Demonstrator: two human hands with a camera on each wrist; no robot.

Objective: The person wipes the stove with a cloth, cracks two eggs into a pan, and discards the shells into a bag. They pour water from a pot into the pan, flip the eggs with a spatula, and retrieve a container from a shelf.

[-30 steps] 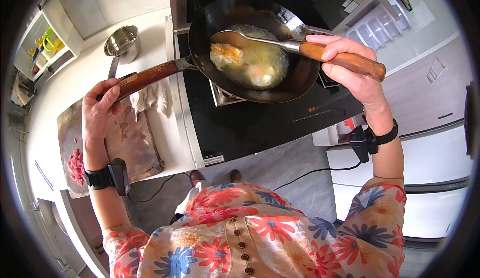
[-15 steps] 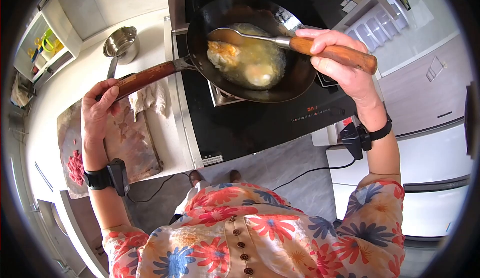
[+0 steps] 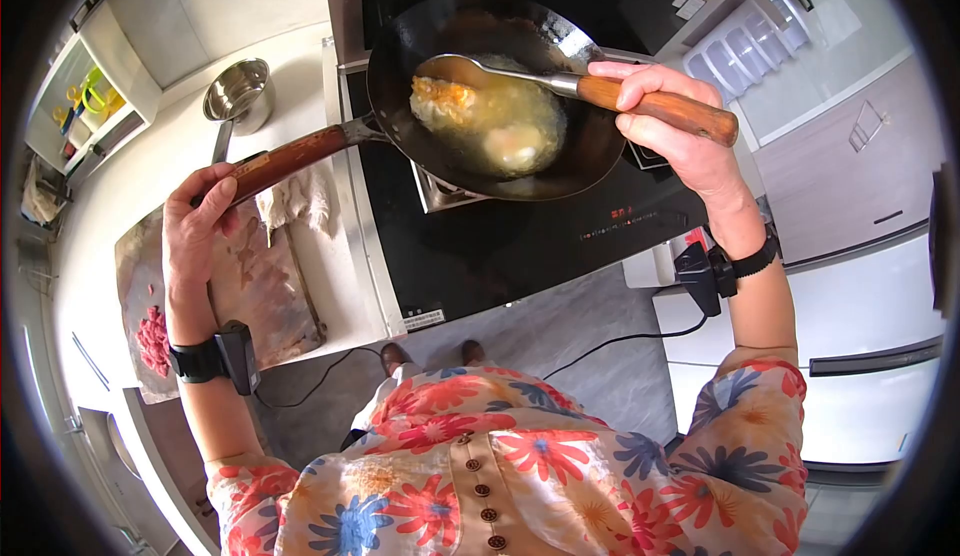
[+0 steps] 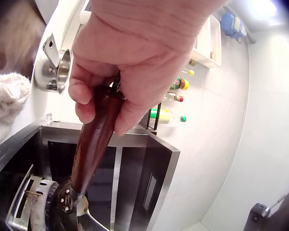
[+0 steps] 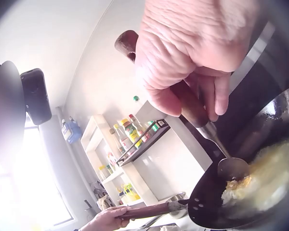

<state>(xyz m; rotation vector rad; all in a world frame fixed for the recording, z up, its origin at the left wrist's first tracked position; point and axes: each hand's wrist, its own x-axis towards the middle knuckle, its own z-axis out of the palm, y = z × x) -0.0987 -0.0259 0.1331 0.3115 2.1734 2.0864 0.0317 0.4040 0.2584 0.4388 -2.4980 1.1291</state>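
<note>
My left hand (image 3: 200, 221) grips the wooden handle of a dark wok (image 3: 400, 161), thumb along the top. In my right hand (image 3: 675, 121) is the wooden grip of a metal cooking spoon (image 3: 562, 84), its rounded head dipped into the wok. Beside that head, a browned, orange-edged piece of fried egg (image 3: 443, 103) lies toward the wok's left side. Paler egg white (image 3: 522, 146) sits in bubbling, yellowish oil nearer the front. The right wrist view shows the spoon head (image 5: 232, 168) right at the orange egg edge.
The wok is over a black cooktop (image 3: 500, 256) with lit red marks. Left of it are a steel saucepan (image 3: 238, 96), a white cloth (image 3: 295, 204) and a stained cutting board (image 3: 265, 286) bearing chopped red meat (image 3: 153, 341). Sauce bottles (image 5: 130, 132) stand on a rack.
My right hand and the spoon have shifted left, the spoon head staying by the browned egg. The wok appears slightly further left in view; my left hand keeps its grip.
</note>
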